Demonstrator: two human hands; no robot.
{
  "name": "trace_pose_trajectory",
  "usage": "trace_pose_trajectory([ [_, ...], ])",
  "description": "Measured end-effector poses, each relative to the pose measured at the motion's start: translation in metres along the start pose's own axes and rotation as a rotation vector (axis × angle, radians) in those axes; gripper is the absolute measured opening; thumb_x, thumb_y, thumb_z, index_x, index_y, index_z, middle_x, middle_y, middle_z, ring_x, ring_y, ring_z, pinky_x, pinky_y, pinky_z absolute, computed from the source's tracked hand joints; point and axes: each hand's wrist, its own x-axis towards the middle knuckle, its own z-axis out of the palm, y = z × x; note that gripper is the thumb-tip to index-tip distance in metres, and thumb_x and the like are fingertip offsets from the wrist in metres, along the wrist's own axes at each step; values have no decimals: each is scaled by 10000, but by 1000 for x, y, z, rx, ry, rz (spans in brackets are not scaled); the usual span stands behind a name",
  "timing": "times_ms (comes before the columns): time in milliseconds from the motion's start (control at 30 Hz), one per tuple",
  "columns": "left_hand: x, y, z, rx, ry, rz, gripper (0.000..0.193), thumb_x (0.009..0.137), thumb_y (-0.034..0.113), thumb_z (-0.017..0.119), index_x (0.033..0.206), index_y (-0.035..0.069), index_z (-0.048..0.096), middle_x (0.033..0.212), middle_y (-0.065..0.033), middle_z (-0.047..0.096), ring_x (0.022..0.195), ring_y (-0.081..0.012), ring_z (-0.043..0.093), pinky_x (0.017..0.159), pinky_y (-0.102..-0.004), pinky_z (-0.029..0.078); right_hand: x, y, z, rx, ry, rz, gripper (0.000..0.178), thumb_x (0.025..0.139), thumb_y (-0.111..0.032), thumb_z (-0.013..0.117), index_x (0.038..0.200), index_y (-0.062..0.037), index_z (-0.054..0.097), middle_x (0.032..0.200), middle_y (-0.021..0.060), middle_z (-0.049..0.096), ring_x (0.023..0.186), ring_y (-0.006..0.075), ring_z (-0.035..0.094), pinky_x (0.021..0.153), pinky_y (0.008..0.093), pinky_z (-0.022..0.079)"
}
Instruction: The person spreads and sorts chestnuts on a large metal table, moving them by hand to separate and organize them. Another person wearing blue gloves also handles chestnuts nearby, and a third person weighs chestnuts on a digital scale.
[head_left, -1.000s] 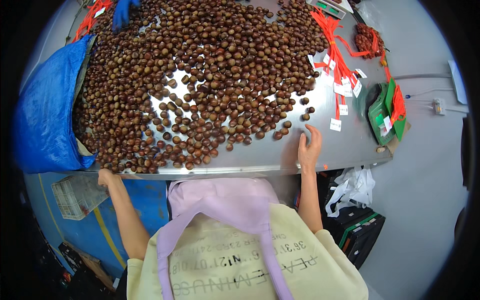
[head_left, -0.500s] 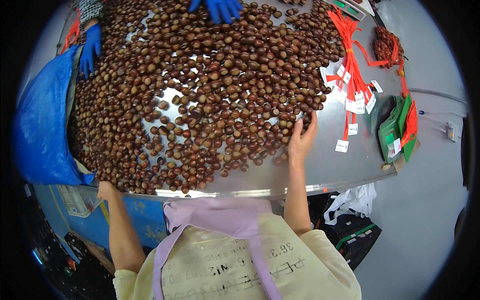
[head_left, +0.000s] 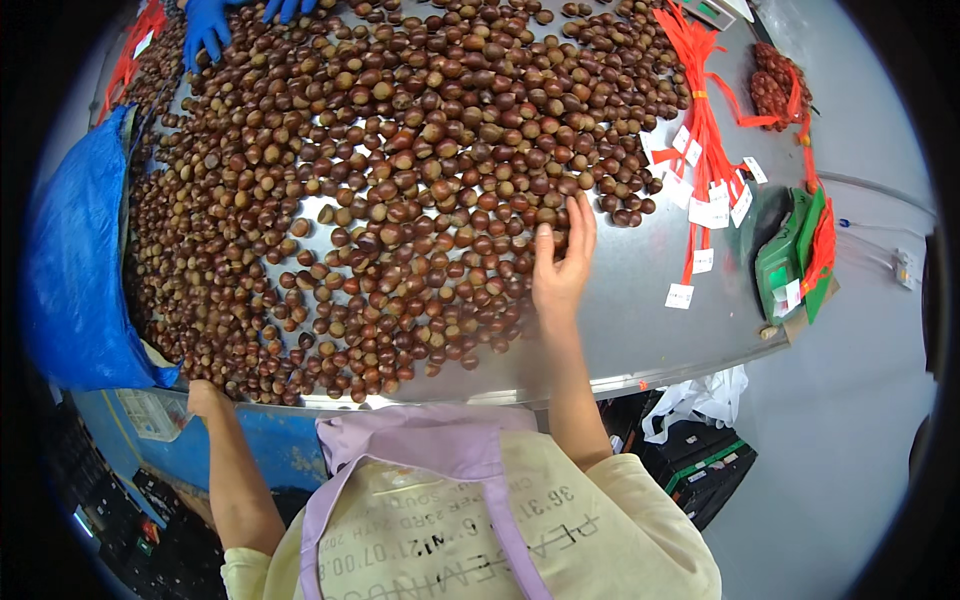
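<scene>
A broad layer of brown chestnuts (head_left: 420, 190) covers much of the metal table (head_left: 660, 340). My right hand (head_left: 565, 265) is open, fingers stretched forward and thumb apart, its inner side against the right-hand edge of the chestnuts. At the front left table edge my left hand (head_left: 207, 400) is closed beside the lower corner of a blue plastic sack (head_left: 75, 270). What its fingers hold, if anything, is hidden. The sack lies on its side, with its mouth facing the chestnuts.
A co-worker's blue-gloved hands (head_left: 207, 30) are over the far chestnuts. To the right lie red mesh nets (head_left: 700, 110) with white tags, a filled net bag (head_left: 775, 85) and a green container (head_left: 780, 260). A black crate (head_left: 700, 465) stands below the table edge.
My right hand has moved left, with chestnuts along the near right edge shifted left too. My left hand stays by the sack corner. The co-worker's gloved hands have moved away and come closer together.
</scene>
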Motion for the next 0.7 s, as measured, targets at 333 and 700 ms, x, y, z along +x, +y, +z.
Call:
trace_pose_trajectory([
  [333,5,-3,0,-6,-28,13,416,900,260,530,992,-141,591,971,-179,669,775,-246,670,620,-366,563,31,-1,-11,-108,103,-235,332,820,-164,639,1137,-77,603,1189,85,578,1186,278,454,1023,427,306],
  [700,11,-7,1,-30,-92,51,472,872,298,570,980,-162,582,961,-195,667,786,-262,672,645,-388,575,117,65,-57,-525,272,-141,150,837,-171,630,979,-165,679,953,28,642,972,232,541,906,395,330],
])
